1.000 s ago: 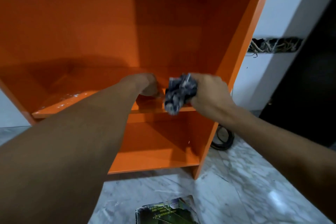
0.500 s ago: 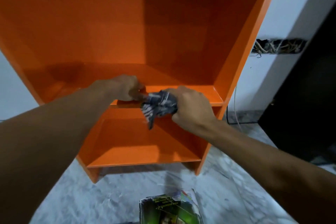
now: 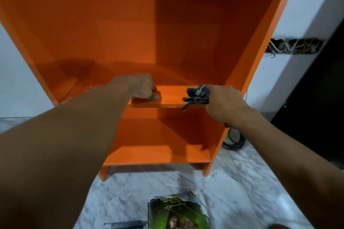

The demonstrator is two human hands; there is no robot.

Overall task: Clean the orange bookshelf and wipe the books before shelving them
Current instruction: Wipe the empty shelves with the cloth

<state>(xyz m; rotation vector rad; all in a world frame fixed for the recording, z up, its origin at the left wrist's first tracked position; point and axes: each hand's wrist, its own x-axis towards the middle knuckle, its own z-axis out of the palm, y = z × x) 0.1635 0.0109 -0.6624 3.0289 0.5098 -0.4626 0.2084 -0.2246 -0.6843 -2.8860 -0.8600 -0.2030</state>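
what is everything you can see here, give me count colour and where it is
orange glossy bookshelf: one, orange, standing on the floor
dark crumpled cloth: one, grey-black, at the middle shelf's front edge
green-covered book: one, green and black, on the floor before the bookshelf
flat black object: one, black, on the floor left of the book, cut off by the frame
coiled black cable: one, black, on the floor right of the bookshelf
grey-white marble floor: one, underfoot
wall recess with tangled wires: one, pale wires, right wall
left hand: one, rests on the middle shelf
right hand: one, grips the cloth
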